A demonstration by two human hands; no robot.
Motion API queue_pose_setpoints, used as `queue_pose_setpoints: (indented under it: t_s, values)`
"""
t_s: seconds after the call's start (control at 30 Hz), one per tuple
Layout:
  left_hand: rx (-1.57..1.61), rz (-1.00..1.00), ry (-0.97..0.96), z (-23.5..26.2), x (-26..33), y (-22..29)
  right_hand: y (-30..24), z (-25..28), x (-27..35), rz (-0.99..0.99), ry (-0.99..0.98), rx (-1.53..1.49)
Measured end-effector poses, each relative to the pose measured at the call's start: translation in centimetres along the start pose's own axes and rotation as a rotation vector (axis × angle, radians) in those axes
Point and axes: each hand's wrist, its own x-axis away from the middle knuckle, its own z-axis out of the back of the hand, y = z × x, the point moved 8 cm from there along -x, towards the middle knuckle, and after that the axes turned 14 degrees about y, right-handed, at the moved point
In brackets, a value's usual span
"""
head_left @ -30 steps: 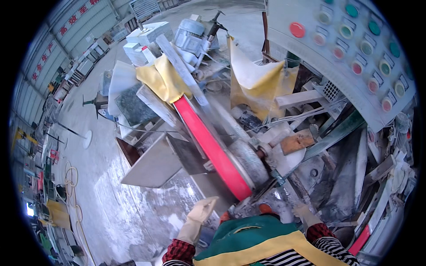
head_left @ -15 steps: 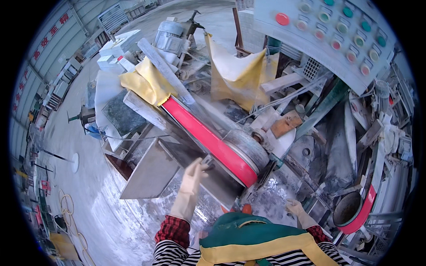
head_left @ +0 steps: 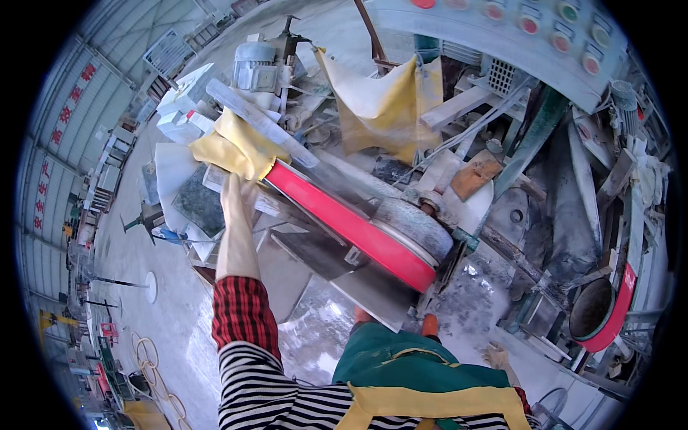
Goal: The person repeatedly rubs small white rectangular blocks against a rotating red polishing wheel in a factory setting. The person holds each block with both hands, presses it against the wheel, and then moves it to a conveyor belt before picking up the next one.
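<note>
My left hand [head_left: 237, 197], in a pale glove, reaches forward to the lower edge of a yellow cloth cover [head_left: 236, 147]. Its fingers are smeared by motion, so whether they grip the cloth cannot be told. The cover wraps the far end of a red belt [head_left: 347, 223], which runs round a grey wheel [head_left: 412, 231] at its near end. Beside the belt, a small metal piece [head_left: 352, 255] rests at a dark metal plate [head_left: 315, 254]. My right hand [head_left: 502, 356], also gloved, hangs low beside my green apron [head_left: 401, 355], fingers loosely apart and holding nothing visible.
A control panel [head_left: 494, 43] with several round buttons overhangs the far right. Another yellow cloth [head_left: 383, 107] hangs behind the belt. A motor [head_left: 254, 64] stands at the back. A second red belt [head_left: 613, 315] lies right. A hose [head_left: 147, 369] coils on the floor at left.
My left hand has moved forward and left, from beside the small metal piece to the yellow cover. My right hand is lower and further right. The view has shifted, showing less of the panel.
</note>
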Motion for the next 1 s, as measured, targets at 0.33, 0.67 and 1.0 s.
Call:
queue_pose_setpoints:
  t_s: [0.33, 0.67, 1.0]
  values:
    - [0.16, -0.066, -0.061, -7.1, -19.6, 2.4, 3.8, -3.8, 10.2, -0.003, 0.069, -0.207]
    - [-0.03, -0.406, 0.233, -7.6, -38.7, 4.2, 3.5, -10.9, 18.6, 0.139, 0.139, -0.08]
    - [-0.372, -0.353, 0.004, -11.0, -42.0, 0.4, 8.7, -11.5, 23.2, 0.066, 0.266, -0.178]
